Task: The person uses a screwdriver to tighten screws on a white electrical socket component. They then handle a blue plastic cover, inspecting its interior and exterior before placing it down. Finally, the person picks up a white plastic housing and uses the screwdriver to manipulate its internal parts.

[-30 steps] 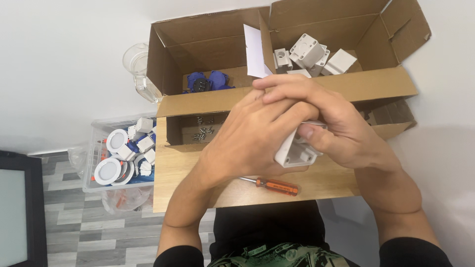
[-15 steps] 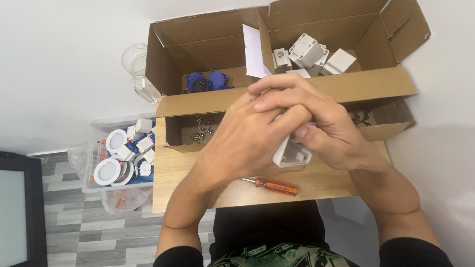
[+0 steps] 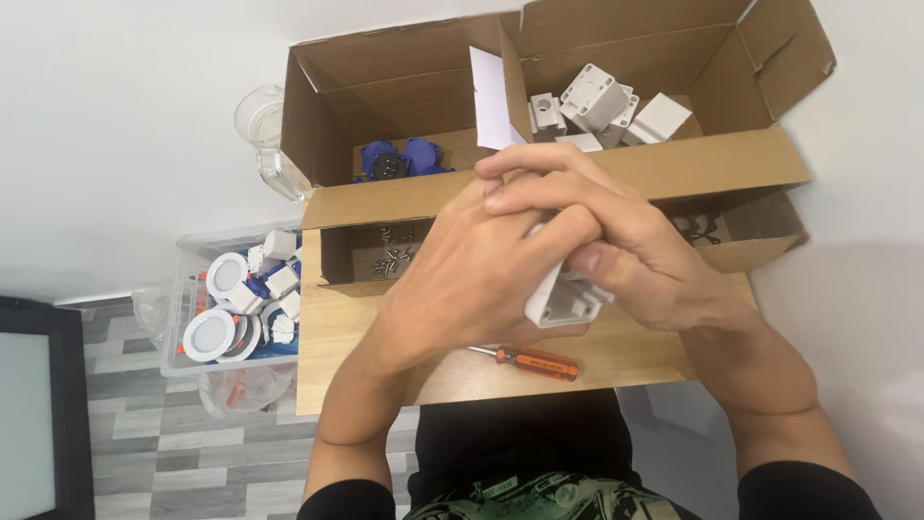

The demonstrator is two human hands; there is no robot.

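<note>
Between both clasped hands, above the wooden table point(image 3: 385, 371), sits a small white plastic housing point(image 3: 563, 300). The left hand point(image 3: 481, 270) and right hand point(image 3: 635, 250) wrap it tightly. It looks light, stiff and smooth; its flat outer walls seem the safest hold.

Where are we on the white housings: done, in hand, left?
Done: assembled round white units sit in the clear bin. In hand: left hand and right hand clasp one white housing; orange screwdriver lies unused. Left: loose white housings and blue parts remain boxed.
</note>
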